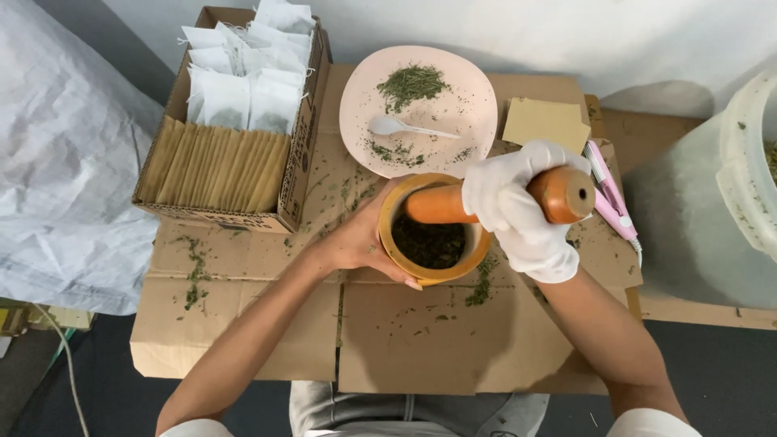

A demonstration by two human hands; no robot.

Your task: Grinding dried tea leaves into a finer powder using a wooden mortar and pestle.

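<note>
Risk of tipping the wooden mortar (430, 275) just below the pink plate (418, 109), scattering dried herbs (429, 243), should the gloved right hand (518, 212) clenched around the pestle (486, 202) outpush the bare left hand (364, 239) cupping it.

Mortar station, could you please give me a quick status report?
Left hand bare, steadying mortar. Gloved right hand gripping pestle, tip down in dark crushed leaves. Nothing obstructing.
</note>
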